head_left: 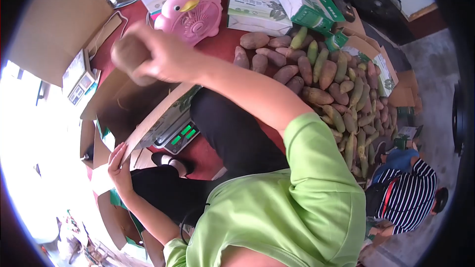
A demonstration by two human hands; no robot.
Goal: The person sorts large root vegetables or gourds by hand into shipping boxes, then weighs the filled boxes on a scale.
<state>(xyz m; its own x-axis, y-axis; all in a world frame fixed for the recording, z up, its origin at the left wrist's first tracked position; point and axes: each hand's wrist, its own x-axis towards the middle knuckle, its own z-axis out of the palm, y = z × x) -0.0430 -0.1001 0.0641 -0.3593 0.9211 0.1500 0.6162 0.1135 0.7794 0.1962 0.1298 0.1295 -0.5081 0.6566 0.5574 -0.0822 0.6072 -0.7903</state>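
My right hand (163, 58) is raised over an open cardboard box (170, 104). Its fingers are wrapped around a brown sweet potato (131, 53), blurred by motion. My left hand (118, 168) grips the near edge of the box, at its upright flap. The inside of the box is dark, and its contents cannot be made out. Just beside the box, a scale with a lit green display (182, 137) stands on the red floor covering. A large heap of sweet potatoes (327, 74), reddish-brown mixed with long green pieces, lies to the right.
A pink bird-shaped fan (192, 16) stands at the back. Printed green-and-white boxes (258, 9) lie beside it. A second scale (79, 80) is at the left. Open cartons (116, 220) lie lower left. Another person in a striped shirt (408, 195) bends beyond the heap.
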